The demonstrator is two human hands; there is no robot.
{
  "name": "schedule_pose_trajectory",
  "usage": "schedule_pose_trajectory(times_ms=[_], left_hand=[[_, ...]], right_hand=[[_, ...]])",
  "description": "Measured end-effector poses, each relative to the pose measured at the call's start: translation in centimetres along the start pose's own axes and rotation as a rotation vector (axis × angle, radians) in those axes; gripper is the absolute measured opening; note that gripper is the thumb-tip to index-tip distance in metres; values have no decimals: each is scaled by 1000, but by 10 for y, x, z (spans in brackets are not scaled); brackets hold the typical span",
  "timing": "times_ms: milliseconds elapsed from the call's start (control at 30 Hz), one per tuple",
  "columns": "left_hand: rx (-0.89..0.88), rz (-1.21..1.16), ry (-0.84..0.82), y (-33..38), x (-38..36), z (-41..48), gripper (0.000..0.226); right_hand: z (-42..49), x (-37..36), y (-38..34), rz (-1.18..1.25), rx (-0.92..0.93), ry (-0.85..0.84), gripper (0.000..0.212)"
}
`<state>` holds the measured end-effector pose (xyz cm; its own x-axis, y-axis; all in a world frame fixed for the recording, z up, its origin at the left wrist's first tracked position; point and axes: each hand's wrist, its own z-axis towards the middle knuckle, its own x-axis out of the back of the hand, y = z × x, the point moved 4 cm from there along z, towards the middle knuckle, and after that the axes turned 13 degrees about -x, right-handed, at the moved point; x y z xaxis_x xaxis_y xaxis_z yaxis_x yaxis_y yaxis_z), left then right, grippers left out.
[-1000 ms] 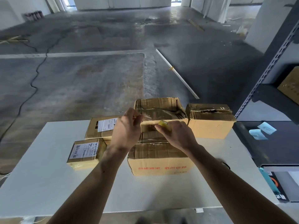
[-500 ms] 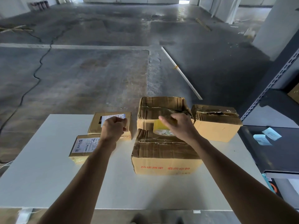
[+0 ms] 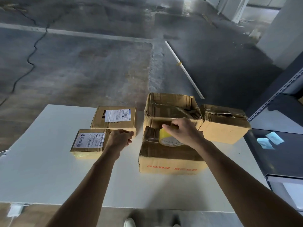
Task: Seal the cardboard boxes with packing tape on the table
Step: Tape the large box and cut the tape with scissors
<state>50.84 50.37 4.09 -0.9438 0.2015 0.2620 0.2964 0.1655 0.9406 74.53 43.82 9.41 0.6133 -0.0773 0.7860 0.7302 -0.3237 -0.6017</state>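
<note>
A yellow tape roll sits on top of a large cardboard box with red print, and my right hand grips the roll from above. To the left, my left hand is curled over the table, its fingertips pinched together as if on the tape's free end. A faint clear strip seems to run from it to the roll. Behind the large box stands a box with open flaps. A crumpled box sits to its right.
Two small labelled parcels lie on the white table just left of my left hand. A dark shelf with blue paper slips borders the table's right side. Concrete floor lies beyond.
My left hand has pulled away leftward from the roll, out over the table beside the small parcels. My right hand has stayed on the roll atop the large box.
</note>
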Motion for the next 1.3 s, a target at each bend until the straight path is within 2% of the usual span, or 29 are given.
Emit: schedule_pose_trajectory(times_ms=[433,667,900,1100,1300], left_hand=[[12,-2,-66,-27,0,13,12],[81,-20,-111,-46,-19,14,16],[72,9,-169,-55,-38,9,22],[24,72,-139,-55,-47,1,27],[4,111,-120,-58,-53,-1,29]], right_hand=[[-7,-4,-8,-208,-69,-47,42],[-5,-10,-3,-141,-76,-64,38],[-3,-14,5,-72,-78,-60,42],[-5,-17,11,-17,-92,-63,45],[-10,-20,14,106,-140,-67,33]])
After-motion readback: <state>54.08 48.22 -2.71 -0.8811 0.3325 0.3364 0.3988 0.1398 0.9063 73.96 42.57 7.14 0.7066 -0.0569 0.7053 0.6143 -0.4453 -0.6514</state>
